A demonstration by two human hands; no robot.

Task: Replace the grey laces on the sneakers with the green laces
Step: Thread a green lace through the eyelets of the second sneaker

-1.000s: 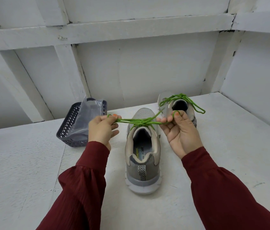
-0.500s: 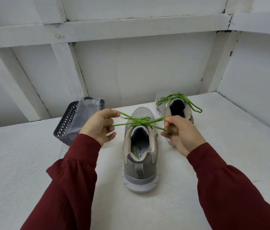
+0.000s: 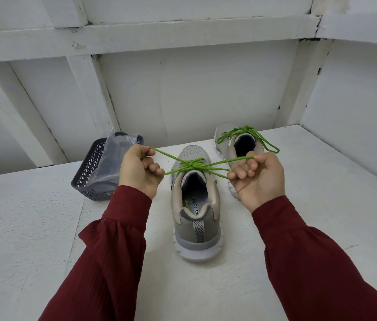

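A person's left hand (image 3: 140,169) and right hand (image 3: 258,176) each curl their fingers (image 3: 240,174) round an end of the green lace (image 3: 192,166), stretched taut over a grey sneaker (image 3: 196,218) at the middle of the bench (image 3: 20,228); a second sneaker (image 3: 240,144), laced green, stands nearer the back edge.

Plain white-painted work booth, panel walls (image 3: 194,93) braced with timber beams (image 3: 150,35), rough white tabletop (image 3: 27,228)

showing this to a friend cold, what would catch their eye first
The bright green lace is pulled taut over the near sneaker at centre, pinched by the left hand and the right hand. Behind, to the right, the far sneaker wears a tied green bow; a dark basket sits at left.
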